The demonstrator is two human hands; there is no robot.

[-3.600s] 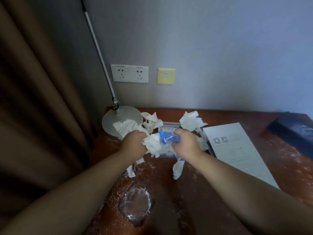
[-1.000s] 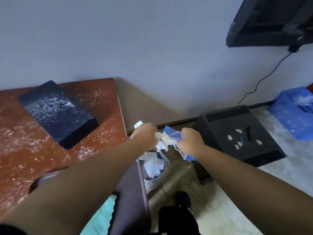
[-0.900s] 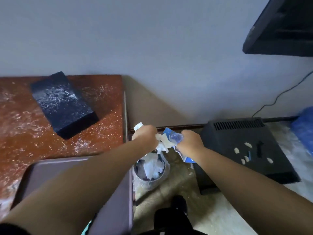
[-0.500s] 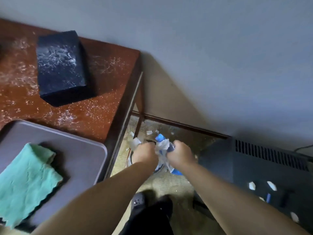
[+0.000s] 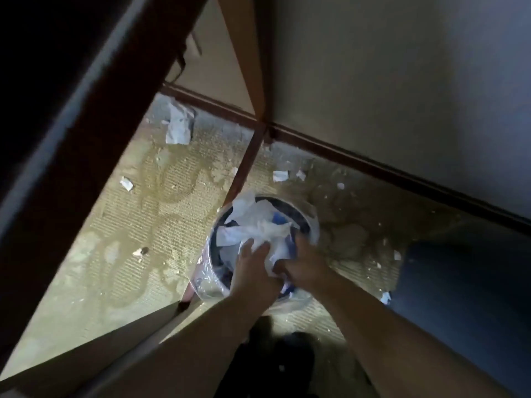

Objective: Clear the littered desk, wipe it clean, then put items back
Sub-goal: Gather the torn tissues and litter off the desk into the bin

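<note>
Head view: lined bin [image 5: 314, 225] on the carpet, just beside the desk leg [image 5: 244, 168], stuffed with crumpled white paper [image 5: 253, 228]. The left hand [image 5: 253, 262] is over the bin's near side, fingers fairly straight, pressing on the paper. Right hand [image 5: 304, 262] is next to it over the bin, fingertips buried in paper, grip cannot be told; paper scraps [image 5: 178, 127] lie beyond the bin, dark box [image 5: 459, 282] right of it.

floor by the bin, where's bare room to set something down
Widest bare carpet lies left of the bin, between desk edge and desk leg, only small scraps. Narrower strip between bin and dark box. Crowded: bin mouth, filled with tissue, left hand, right hand.
</note>
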